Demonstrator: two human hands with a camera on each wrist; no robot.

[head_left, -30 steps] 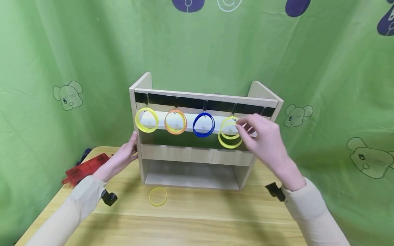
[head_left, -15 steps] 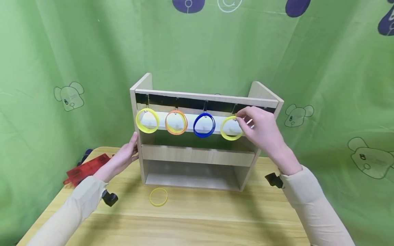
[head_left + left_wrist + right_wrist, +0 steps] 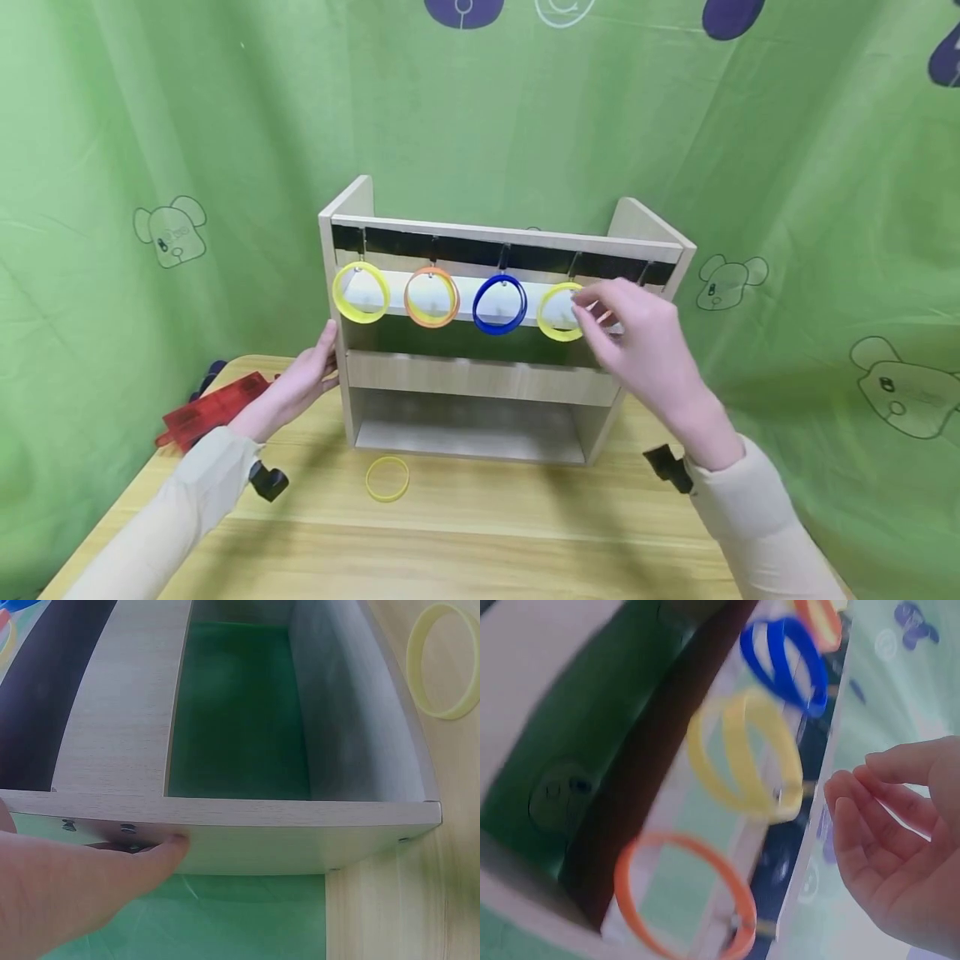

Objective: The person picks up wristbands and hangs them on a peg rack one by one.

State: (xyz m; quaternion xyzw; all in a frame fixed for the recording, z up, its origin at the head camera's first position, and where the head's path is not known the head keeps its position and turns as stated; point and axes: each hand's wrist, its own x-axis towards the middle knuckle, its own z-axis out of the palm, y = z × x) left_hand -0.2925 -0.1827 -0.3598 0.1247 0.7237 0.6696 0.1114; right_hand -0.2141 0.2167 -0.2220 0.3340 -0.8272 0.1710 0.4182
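My right hand (image 3: 637, 346) is beside the yellow rings (image 3: 746, 757) hanging on the fourth hook of a wooden rack (image 3: 480, 377). In the right wrist view its fingers are loosely bent, with nothing between them and a gap to the rings. My left hand (image 3: 296, 383) rests against the rack's left side panel (image 3: 247, 847). From the other hooks hang yellow rings (image 3: 339, 307), an orange ring (image 3: 408, 310) with a yellow one, and blue rings (image 3: 501, 328). An orange ring (image 3: 626, 889) hangs on the fifth hook, hidden behind my right hand in the head view.
One yellow ring (image 3: 387, 499) lies on the wooden table (image 3: 480, 542) in front of the rack. A red translucent object (image 3: 213, 410) sits at the table's left edge, partly behind my left forearm. A green curtain (image 3: 480, 108) hangs behind.
A second yellow ring, earlier hanging lower at my right fingers, came up level with the one on the fourth hook. My right hand has let go and dropped slightly. The left hand stays put.
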